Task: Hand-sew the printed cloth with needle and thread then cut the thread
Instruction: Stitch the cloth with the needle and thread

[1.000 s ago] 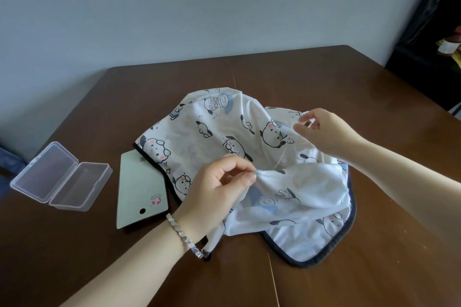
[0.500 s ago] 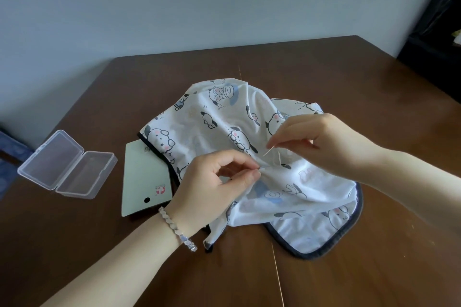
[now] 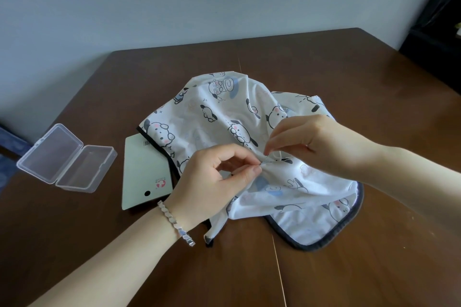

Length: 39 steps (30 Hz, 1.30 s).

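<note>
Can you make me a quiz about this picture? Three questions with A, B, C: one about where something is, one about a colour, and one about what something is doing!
1. Where is the clear box? A) left of the green card B) on a chair C) on the floor
2. What colour is the edge of the cloth? A) red B) nearly black C) yellow
3. What is the left hand doing? A) lying flat B) pinching the cloth C) waving

1 A: it lies on the table, left of the card.
2 B: a dark band runs round the cloth.
3 B: it squeezes a fold.
</note>
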Each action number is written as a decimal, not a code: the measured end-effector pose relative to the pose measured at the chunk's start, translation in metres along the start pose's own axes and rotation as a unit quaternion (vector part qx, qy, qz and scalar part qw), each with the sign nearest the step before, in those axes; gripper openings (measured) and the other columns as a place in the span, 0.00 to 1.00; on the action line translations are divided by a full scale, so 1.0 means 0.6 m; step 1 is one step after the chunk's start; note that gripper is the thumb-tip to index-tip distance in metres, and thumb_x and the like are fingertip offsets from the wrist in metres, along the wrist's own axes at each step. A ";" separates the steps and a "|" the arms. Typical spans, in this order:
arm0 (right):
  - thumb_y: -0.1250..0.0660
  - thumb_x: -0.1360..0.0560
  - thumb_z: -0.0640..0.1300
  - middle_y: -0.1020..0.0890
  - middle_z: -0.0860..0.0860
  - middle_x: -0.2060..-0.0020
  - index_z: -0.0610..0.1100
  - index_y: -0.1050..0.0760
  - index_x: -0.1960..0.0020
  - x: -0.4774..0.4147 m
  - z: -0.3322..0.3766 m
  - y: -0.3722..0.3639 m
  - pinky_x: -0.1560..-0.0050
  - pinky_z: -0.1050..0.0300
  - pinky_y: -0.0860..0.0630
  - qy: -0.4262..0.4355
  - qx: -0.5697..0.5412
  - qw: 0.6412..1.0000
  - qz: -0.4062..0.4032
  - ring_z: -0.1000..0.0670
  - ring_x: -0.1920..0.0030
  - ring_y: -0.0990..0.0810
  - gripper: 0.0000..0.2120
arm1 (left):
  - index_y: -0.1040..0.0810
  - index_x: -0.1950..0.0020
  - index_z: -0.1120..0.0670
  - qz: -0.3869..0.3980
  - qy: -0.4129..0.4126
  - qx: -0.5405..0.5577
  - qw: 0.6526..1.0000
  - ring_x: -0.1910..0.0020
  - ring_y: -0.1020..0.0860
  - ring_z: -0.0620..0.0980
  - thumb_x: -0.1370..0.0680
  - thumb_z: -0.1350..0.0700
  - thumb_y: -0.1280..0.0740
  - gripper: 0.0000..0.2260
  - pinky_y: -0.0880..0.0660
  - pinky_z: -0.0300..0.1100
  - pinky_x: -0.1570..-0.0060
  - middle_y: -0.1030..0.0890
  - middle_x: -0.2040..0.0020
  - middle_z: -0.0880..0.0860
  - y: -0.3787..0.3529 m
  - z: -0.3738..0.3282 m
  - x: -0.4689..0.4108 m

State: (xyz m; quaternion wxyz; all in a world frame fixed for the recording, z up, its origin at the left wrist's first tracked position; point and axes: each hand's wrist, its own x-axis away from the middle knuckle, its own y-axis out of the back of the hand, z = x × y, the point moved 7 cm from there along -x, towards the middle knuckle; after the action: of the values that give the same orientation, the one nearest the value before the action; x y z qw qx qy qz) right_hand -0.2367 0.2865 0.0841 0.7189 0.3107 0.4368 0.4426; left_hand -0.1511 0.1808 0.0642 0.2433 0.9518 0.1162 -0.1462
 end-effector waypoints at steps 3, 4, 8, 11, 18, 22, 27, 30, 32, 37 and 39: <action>0.37 0.28 0.36 0.18 0.48 0.58 0.42 0.17 0.53 0.000 -0.001 -0.001 0.54 0.68 0.27 0.000 -0.010 1.000 0.002 0.56 0.57 0.22 0.10 | 0.20 0.60 0.45 0.001 0.004 0.001 1.000 0.63 0.20 0.40 0.31 0.58 0.30 0.07 0.25 0.29 0.59 0.18 0.61 0.44 0.000 0.001 -0.001; 0.37 0.28 0.35 0.18 0.48 0.58 0.42 0.17 0.53 0.000 -0.001 0.000 0.54 0.67 0.27 0.000 -0.014 1.000 0.001 0.56 0.57 0.22 0.10 | 0.20 0.60 0.45 0.000 0.006 0.003 1.000 0.63 0.20 0.41 0.30 0.58 0.30 0.07 0.25 0.29 0.59 0.18 0.61 0.44 0.000 0.002 -0.001; 0.37 0.27 0.37 0.17 0.48 0.58 0.42 0.17 0.53 0.001 -0.004 0.000 0.53 0.71 0.28 -0.007 -0.026 1.000 -0.001 0.56 0.56 0.22 0.10 | 0.20 0.59 0.45 0.006 0.006 0.006 1.000 0.62 0.20 0.41 0.30 0.55 0.30 0.04 0.25 0.30 0.59 0.18 0.61 0.44 0.000 0.003 -0.001; 0.39 0.26 0.43 0.18 0.49 0.57 0.42 0.17 0.53 0.003 -0.002 -0.004 0.54 0.70 0.27 -0.011 -0.046 0.999 0.007 0.56 0.56 0.22 0.12 | 0.21 0.59 0.45 0.015 0.011 0.009 1.000 0.62 0.20 0.40 0.30 0.56 0.30 0.05 0.25 0.30 0.58 0.18 0.61 0.44 -0.003 0.004 -0.001; 0.38 0.29 0.31 0.18 0.49 0.57 0.41 0.17 0.54 0.009 0.006 -0.009 0.57 0.67 0.25 0.003 -0.042 0.999 0.008 0.56 0.60 0.22 0.12 | 0.21 0.62 0.44 0.045 0.024 0.018 0.999 0.63 0.21 0.37 0.31 0.59 0.32 0.08 0.28 0.27 0.60 0.18 0.64 0.40 -0.012 0.003 -0.005; 0.39 0.27 0.36 0.18 0.46 0.58 0.39 0.18 0.54 0.014 0.015 -0.013 0.58 0.66 0.24 0.021 -0.054 0.998 0.001 0.55 0.60 0.21 0.10 | 0.20 0.62 0.44 0.036 0.016 0.017 0.999 0.63 0.20 0.38 0.31 0.57 0.30 0.07 0.26 0.28 0.59 0.18 0.64 0.40 -0.015 0.003 -0.005; 0.37 0.27 0.40 0.18 0.52 0.60 0.39 0.18 0.53 0.022 0.011 -0.017 0.56 0.68 0.24 -0.007 -0.089 0.995 -0.039 0.57 0.59 0.20 0.09 | 0.20 0.62 0.48 0.005 0.012 0.027 1.000 0.67 0.22 0.36 0.31 0.62 0.27 0.09 0.28 0.26 0.64 0.19 0.67 0.39 -0.011 0.003 -0.009; 0.33 0.29 0.40 0.20 0.61 0.63 0.46 0.20 0.54 0.030 -0.003 -0.019 0.58 0.73 0.27 -0.072 -0.139 0.985 -0.072 0.59 0.60 0.20 0.06 | 0.21 0.62 0.50 0.020 0.031 0.060 0.998 0.70 0.24 0.37 0.31 0.63 0.28 0.08 0.29 0.27 0.67 0.20 0.69 0.41 -0.017 0.007 -0.010; 0.34 0.29 0.41 0.19 0.60 0.63 0.51 0.22 0.55 0.033 -0.008 -0.026 0.58 0.71 0.26 -0.108 -0.161 0.979 -0.072 0.58 0.60 0.20 0.06 | 0.21 0.62 0.52 0.037 0.056 0.094 0.993 0.74 0.26 0.36 0.30 0.65 0.29 0.08 0.31 0.25 0.70 0.21 0.72 0.42 -0.023 0.011 -0.009; 0.35 0.28 0.42 0.17 0.50 0.58 0.56 0.25 0.57 0.031 -0.014 -0.038 0.53 0.58 0.23 -0.162 -0.217 0.960 -0.068 0.53 0.57 0.19 0.09 | 0.21 0.64 0.53 0.030 0.093 0.137 0.986 0.74 0.26 0.35 0.32 0.61 0.30 0.04 0.32 0.25 0.71 0.21 0.74 0.42 -0.030 0.020 -0.012; 0.34 0.26 0.36 0.18 0.55 0.60 0.55 0.24 0.59 0.030 -0.019 -0.039 0.54 0.68 0.25 -0.187 -0.231 0.952 -0.077 0.60 0.57 0.20 0.13 | 0.20 0.64 0.51 0.002 0.106 0.146 0.984 0.70 0.24 0.36 0.35 0.55 0.29 0.01 0.29 0.27 0.67 0.20 0.72 0.43 -0.028 0.029 -0.014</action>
State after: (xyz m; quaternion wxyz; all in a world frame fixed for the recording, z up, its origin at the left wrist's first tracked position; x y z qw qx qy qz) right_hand -0.2341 0.2940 0.0532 0.8716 0.1789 0.2036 0.4086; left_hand -0.1676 0.1851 0.0451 0.0884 0.9874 0.1170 -0.0590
